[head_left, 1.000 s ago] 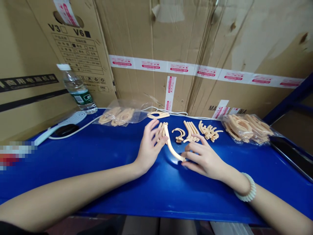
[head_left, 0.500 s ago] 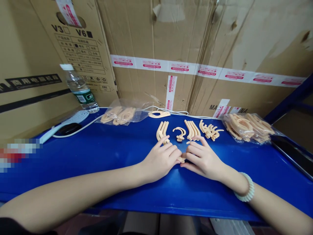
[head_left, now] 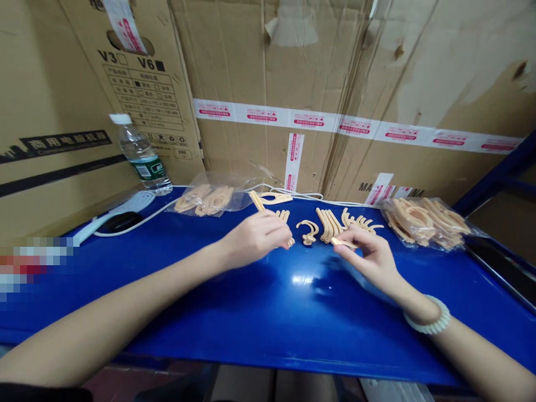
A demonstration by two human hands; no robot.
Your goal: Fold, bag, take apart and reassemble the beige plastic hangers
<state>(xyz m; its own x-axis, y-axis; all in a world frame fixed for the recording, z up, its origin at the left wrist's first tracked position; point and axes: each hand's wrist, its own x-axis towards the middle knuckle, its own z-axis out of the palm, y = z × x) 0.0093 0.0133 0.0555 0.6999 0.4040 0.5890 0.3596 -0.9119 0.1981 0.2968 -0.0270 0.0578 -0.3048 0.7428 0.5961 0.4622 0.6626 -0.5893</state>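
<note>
My left hand (head_left: 256, 236) is closed round a long curved peach plastic piece (head_left: 256, 200) whose end sticks up behind the knuckles. It hovers over a small row of similar strips (head_left: 285, 215) on the blue table (head_left: 201, 279). My right hand (head_left: 369, 254) pinches a short peach plastic piece (head_left: 340, 242) between thumb and fingers, just in front of sorted groups of peach parts: hooks (head_left: 309, 230), curved strips (head_left: 326, 223) and pronged pieces (head_left: 360, 223).
Clear bags of peach parts lie at the back left (head_left: 209, 198) and right (head_left: 422, 220). A water bottle (head_left: 140, 156), a white power strip (head_left: 121, 209) with cable and a black object stand at the left. Cardboard boxes (head_left: 293, 84) wall the back.
Both hands lifted from the table's middle, where they met over one long curved piece. The left hand carried the long piece back and up; the right hand now pinches a short piece.
</note>
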